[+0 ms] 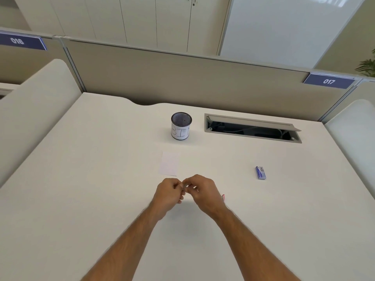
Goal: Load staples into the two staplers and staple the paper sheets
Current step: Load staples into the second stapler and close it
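Note:
My left hand (168,193) and my right hand (203,191) meet above the middle of the white desk (81,179), fingers curled. Their fingertips pinch a small pale piece (185,187) between them; it is too small to tell what it is. Just beyond the hands a small white paper sheet (169,163) lies flat on the desk. A blue staple box (260,173) lies to the right, well apart from both hands. A thin red and white sliver (223,197) shows beside my right wrist, mostly hidden. No stapler is in view.
A black mesh cup (181,126) with a white label reading BIN stands at the back centre. To its right an open cable tray (252,128) is sunk into the desk. Beige partition panels (182,78) close off the back and sides.

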The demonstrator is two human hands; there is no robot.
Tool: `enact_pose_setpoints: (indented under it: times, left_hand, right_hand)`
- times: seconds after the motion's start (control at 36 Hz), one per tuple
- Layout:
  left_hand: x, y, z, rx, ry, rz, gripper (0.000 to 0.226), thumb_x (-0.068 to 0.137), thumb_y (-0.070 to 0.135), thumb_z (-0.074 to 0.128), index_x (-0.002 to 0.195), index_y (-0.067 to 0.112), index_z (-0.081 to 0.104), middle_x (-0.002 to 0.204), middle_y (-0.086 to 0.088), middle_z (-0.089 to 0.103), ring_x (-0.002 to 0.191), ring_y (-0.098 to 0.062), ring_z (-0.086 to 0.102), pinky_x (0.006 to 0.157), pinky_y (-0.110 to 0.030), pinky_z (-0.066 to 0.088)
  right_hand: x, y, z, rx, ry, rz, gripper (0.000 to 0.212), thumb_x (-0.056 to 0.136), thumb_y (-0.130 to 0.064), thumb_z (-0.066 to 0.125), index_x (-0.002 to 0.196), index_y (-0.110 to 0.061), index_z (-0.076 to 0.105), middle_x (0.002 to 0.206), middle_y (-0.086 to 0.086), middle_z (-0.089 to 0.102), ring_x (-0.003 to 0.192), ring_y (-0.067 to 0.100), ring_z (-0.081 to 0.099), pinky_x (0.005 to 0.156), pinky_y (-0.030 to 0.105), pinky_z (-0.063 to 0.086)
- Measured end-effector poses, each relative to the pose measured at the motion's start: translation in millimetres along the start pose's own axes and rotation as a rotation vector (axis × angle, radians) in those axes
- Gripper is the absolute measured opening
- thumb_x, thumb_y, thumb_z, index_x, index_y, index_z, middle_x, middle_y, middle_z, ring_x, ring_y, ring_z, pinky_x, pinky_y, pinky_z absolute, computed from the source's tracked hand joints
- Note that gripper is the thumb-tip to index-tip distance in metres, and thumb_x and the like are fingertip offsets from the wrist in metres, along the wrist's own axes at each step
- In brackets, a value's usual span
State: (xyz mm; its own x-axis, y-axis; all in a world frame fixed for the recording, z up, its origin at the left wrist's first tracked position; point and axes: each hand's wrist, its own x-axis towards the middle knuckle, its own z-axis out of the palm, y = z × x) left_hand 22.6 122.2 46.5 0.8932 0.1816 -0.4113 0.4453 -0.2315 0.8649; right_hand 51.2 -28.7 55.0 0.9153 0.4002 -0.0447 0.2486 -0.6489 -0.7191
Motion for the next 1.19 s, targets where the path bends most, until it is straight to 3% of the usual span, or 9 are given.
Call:
enact_pose_setpoints:
  times: [0.19, 0.47, 0.58, 0.69, 0.81, 0.89, 0.97, 1.08, 1.19]
  left_hand:
    - [-2.4, -4.0, -4.6, -0.041, 0.037, -0.012, 0.027, 0.100, 0.014, 0.054, 0.082, 0.012, 0.074, 0.070, 0.002, 0.069, 0.062, -0.011, 0.061, 0.059, -0.020, 0.052]
    - [-9.4, -13.2, -18.2, -0.057, -0.010, -0.018, 0.026, 0.097, 0.017, 0.059, 0.079, 0.011, 0.076, 0.069, 0.001, 0.072, 0.060, -0.012, 0.061, 0.057, -0.027, 0.048]
    - [-8.1, -17.4, -29.2, -0.038, 0.230, 0.027, 0.025, 0.095, 0.017, 0.055, 0.079, 0.023, 0.074, 0.072, 0.006, 0.075, 0.049, -0.005, 0.055, 0.050, -0.020, 0.043]
    - [-9.6, -35.3, -49.5, 0.136, 0.467, 0.136, 0.025, 0.092, 0.006, 0.054, 0.085, 0.026, 0.069, 0.082, 0.008, 0.071, 0.067, -0.006, 0.061, 0.061, -0.018, 0.042]
    - [-9.0, -67.0, -60.6, 0.452, 0.289, 0.087, 0.020, 0.089, 0.012, 0.057, 0.104, 0.017, 0.069, 0.098, 0.001, 0.068, 0.090, -0.021, 0.062, 0.081, -0.035, 0.053]
    - [-10.5, -82.3, -56.7, 0.577, 0.106, 0.075, 0.031, 0.087, 0.035, 0.069, 0.115, 0.022, 0.065, 0.111, 0.006, 0.059, 0.108, -0.018, 0.054, 0.090, -0.035, 0.051]
    - [-7.5, -89.9, -48.8, 0.687, 0.048, 0.142, 0.040, 0.083, 0.048, 0.070, 0.117, 0.029, 0.060, 0.115, 0.010, 0.053, 0.112, -0.015, 0.048, 0.096, -0.035, 0.045]
    - [-0.2, -90.6, -42.6, 0.766, 0.069, 0.205, 0.024, 0.093, 0.036, 0.060, 0.116, 0.028, 0.064, 0.111, 0.008, 0.056, 0.112, -0.020, 0.050, 0.091, -0.036, 0.043]
    - [6.4, -93.0, -43.7, 0.828, 0.083, 0.221, 0.028, 0.097, 0.026, 0.056, 0.123, 0.032, 0.064, 0.120, 0.009, 0.059, 0.116, -0.020, 0.048, 0.090, -0.037, 0.038]
  right_hand:
    - [4.2, -1.1, 2.7, -0.111, -0.048, -0.057, 0.020, 0.096, -0.009, 0.063, 0.109, -0.016, 0.076, 0.105, 0.000, 0.070, 0.095, 0.018, 0.065, 0.085, 0.032, 0.051]
    - [5.2, -3.9, 7.6, -0.244, -0.117, -0.117, 0.016, 0.099, -0.024, 0.062, 0.107, -0.017, 0.073, 0.106, 0.000, 0.062, 0.091, 0.020, 0.063, 0.081, 0.038, 0.051]
    - [7.7, -2.4, 8.2, -0.226, -0.094, -0.059, 0.015, 0.098, -0.025, 0.064, 0.105, -0.014, 0.073, 0.107, 0.000, 0.060, 0.091, 0.021, 0.063, 0.082, 0.039, 0.051]
    - [8.6, 2.1, 9.0, -0.178, -0.069, -0.003, 0.013, 0.096, -0.025, 0.067, 0.098, -0.013, 0.072, 0.102, -0.001, 0.063, 0.091, 0.020, 0.064, 0.082, 0.037, 0.051]
    - [9.8, 6.0, 14.0, -0.163, -0.079, 0.026, 0.011, 0.094, -0.024, 0.068, 0.098, -0.016, 0.073, 0.098, -0.002, 0.066, 0.093, 0.019, 0.061, 0.081, 0.036, 0.050]
    - [11.5, 7.3, 18.9, -0.152, -0.087, 0.029, 0.013, 0.094, -0.022, 0.067, 0.101, -0.016, 0.075, 0.097, -0.001, 0.067, 0.092, 0.018, 0.061, 0.080, 0.033, 0.047]
    - [13.1, 6.7, 23.5, -0.131, -0.104, 0.038, 0.016, 0.094, -0.022, 0.067, 0.105, -0.016, 0.077, 0.099, -0.002, 0.068, 0.095, 0.017, 0.062, 0.083, 0.034, 0.049]
    - [14.9, 6.3, 29.3, -0.084, -0.106, 0.052, 0.016, 0.093, -0.021, 0.069, 0.105, -0.016, 0.078, 0.102, -0.001, 0.068, 0.097, 0.017, 0.064, 0.087, 0.037, 0.051]
    - [16.2, 6.0, 35.3, -0.098, -0.095, 0.047, 0.015, 0.092, -0.023, 0.068, 0.102, -0.018, 0.078, 0.103, 0.000, 0.065, 0.095, 0.017, 0.064, 0.086, 0.036, 0.051]
